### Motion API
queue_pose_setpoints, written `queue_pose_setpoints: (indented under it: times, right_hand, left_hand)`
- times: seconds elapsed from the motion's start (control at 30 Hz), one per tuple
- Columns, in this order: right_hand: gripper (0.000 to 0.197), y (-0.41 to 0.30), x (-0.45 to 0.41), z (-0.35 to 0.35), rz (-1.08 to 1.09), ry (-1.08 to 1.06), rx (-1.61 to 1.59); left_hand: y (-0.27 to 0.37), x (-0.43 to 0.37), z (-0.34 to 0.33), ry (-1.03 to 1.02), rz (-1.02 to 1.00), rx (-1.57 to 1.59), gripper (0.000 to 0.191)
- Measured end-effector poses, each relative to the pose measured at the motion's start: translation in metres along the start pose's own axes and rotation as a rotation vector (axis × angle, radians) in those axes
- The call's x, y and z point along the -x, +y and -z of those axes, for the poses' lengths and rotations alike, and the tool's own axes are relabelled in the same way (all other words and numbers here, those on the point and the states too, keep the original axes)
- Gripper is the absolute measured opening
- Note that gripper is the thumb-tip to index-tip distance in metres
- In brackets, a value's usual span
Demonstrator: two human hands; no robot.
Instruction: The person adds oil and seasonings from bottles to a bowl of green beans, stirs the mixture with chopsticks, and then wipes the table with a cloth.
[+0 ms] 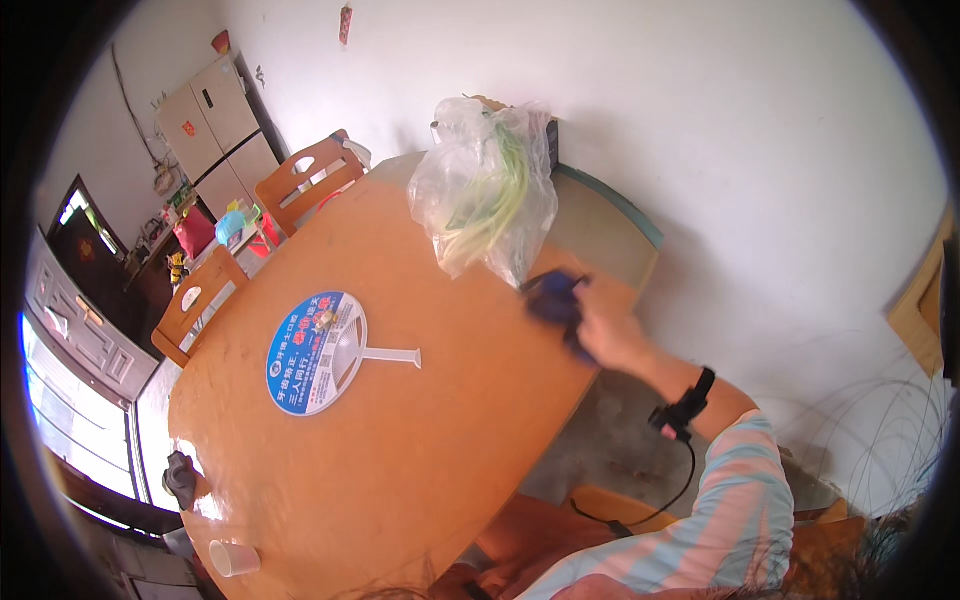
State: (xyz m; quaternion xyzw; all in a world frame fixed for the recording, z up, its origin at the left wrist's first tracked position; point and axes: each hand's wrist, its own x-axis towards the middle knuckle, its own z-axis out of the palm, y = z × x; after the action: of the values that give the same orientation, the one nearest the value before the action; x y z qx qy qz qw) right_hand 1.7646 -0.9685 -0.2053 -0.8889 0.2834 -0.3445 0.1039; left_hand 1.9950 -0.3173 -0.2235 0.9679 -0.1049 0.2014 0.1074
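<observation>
My right hand (607, 330) grips a bunched dark blue cloth (553, 298) against the right side of a wooden table (450, 420). Motion blurs both the cloth and my fingers. Just beyond the cloth is a clear plastic bag (442, 180) with green onions (506, 180) inside. A round blue and white hand fan (311, 356) with a white handle lies flat on the tabletop and bears printed writing. On the fan rests a small light-coloured object (326, 321), too small to name. My left hand is out of view.
A plastic cup (234, 559) lies near the table's lower left edge, with a dark crumpled cloth (180, 480) above it. Wooden chairs (311, 176) (199, 300) stand along the far side. The white wall (712, 150) borders the right. A black wrist strap (682, 409) trails a cable (686, 480).
</observation>
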Motion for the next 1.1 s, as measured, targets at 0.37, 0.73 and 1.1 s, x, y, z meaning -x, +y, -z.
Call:
queue_pose_setpoints:
  times: [0.37,0.73,1.1]
  right_hand:
    - [0.037,0.123,-0.052,-0.007,-0.187,-0.144,0.434]
    - [0.038,-0.068,0.063,-0.016,0.592,-0.352,-0.210]
    - [0.031,0.077,-0.018,0.008,-0.018,-0.187,0.148]
  left_hand:
    - [-0.007,0.005,-0.015,-0.009,-0.008,-0.258,0.038]
    - [-0.002,-0.006,-0.008,-0.095,-0.160,-0.196,0.040]
    - [-0.054,0.002,-0.044,0.067,-0.236,-0.164,0.038]
